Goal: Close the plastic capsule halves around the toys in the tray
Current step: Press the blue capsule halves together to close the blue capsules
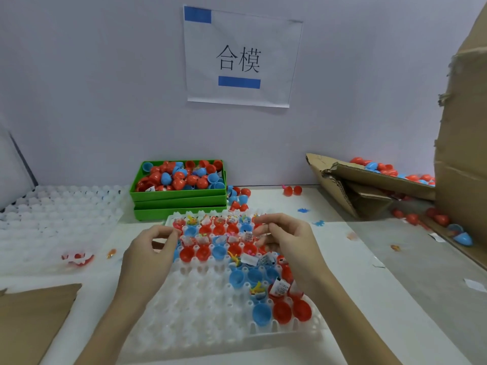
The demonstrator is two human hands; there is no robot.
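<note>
Both hands hovered over the far half of the white capsule tray [200,312], the left hand [147,248] at 9 o'clock of its filled rows, the right hand [287,241] at 3 o'clock. At 12 o'clock stacked green bins [179,204] heaped with capsule halves blocked the way. At 9 o'clock lay spare white trays [52,219]. At 2 o'clock a torn cardboard box [369,185] stood. Bare counter [382,299] lay open at 4 o'clock, beside scattered paper scraps [474,284].

The tray [210,312] lies on the desk [369,299] in front of the person, capsule halves [203,252] in its cells. Behind it stand stacked bins [179,198]; cardboard boxes [369,185] lie to the right.
</note>
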